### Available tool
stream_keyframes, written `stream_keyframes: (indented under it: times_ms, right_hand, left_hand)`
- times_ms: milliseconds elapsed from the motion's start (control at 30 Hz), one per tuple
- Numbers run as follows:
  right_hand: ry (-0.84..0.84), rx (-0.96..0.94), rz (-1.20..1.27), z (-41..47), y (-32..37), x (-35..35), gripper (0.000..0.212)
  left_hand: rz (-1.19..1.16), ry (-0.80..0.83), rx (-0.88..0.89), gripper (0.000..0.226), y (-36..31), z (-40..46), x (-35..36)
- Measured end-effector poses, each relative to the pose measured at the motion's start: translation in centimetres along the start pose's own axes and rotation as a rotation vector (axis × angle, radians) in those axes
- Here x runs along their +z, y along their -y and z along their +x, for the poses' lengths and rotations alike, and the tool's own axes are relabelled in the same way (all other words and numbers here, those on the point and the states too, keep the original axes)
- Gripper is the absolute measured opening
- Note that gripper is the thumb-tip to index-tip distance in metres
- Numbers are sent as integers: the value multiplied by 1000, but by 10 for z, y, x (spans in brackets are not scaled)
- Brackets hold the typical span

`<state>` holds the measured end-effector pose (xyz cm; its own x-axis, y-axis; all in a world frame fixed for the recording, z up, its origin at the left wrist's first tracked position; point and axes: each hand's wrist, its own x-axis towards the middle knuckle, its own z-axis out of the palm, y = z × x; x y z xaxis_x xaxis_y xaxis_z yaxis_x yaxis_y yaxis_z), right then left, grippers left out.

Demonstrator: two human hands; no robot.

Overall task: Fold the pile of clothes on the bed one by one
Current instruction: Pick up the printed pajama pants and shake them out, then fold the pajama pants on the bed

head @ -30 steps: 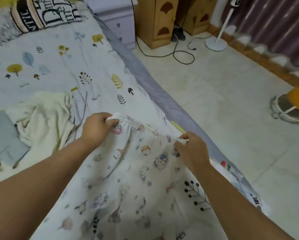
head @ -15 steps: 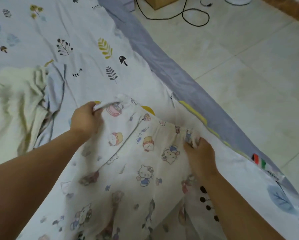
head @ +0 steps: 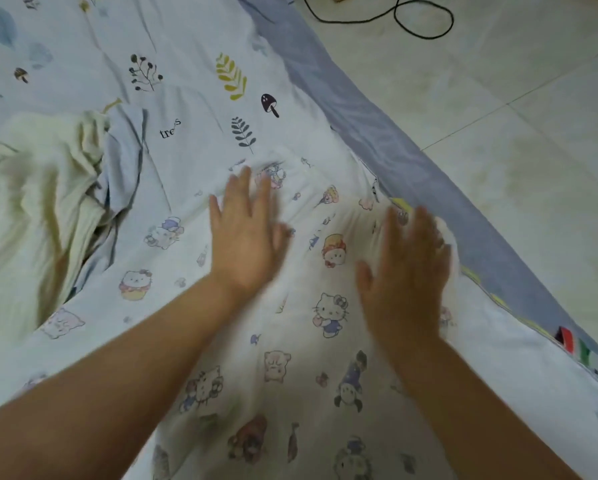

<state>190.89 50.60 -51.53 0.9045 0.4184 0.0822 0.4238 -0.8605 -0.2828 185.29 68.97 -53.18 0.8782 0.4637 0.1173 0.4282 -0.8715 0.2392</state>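
Both the left hand (head: 245,240) and right hand (head: 406,271) lie flat, fingers apart and gripping nothing, on the cartoon-print garment (head: 290,358) near the bed (head: 193,74)'s right edge, apparently smoothing it for folding.

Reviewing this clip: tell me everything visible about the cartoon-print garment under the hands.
The cartoon-print garment is a thin, soft-looking white fabric scattered with small cat and bear characters in pastel colours. It lies spread flat on the leaf-patterned bedsheet, near the bed's edge, with slight wrinkles, running out of view at the bottom. The left hand and right hand lie on it with fingers straight, both blurred. A cream garment lies crumpled to its left.
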Motion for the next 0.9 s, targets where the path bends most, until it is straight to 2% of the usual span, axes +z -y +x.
stream_keyframes:
  times_ms: [67, 100, 167, 233, 300, 333, 400, 467, 667, 767, 900]
  right_hand:
    - [190, -289, -102, -20, 12, 18, 69]
    - [317, -368, -176, -26, 11, 26, 70]
    - [468, -354, -244, -29, -3, 36, 71]
    - [482, -271, -278, -27, -10, 37, 71]
    - [519, -213, -318, -25, 2, 30, 69]
    - [543, -176, -333, -24, 13, 24, 65]
    - [539, -119, -319, -22, 36, 8, 46]
    - [491, -126, -270, -23, 57, -5, 31]
    - [522, -311, -92, -63, 126, -20, 38]
    - [570, -408, -46, -97, 157, -16, 42]
    - [530, -544, -47, -146, 195, -3, 39]
  left_hand:
    - [140, 242, 70, 63, 5, -28, 14]
    - [211, 353, 66, 61, 13, -38, 20]
    - [259, 482, 30, 60, 29, -45, 25]
    - [224, 525, 19, 61, 32, -43, 21]
    - [137, 510, 18, 57, 28, -40, 9]
    - [79, 459, 27, 47, 26, -41, 1]
    - [-33, 343, 4, 27, 26, -47, -21]
    - [-133, 315, -67, 25, 32, -60, -42]
    - [-206, 269, -142, 21, 77, -126, -91]
    - [-185, 244, -267, 23, 112, -169, -108]
    - [-113, 159, -412, 26, 171, -233, -123]
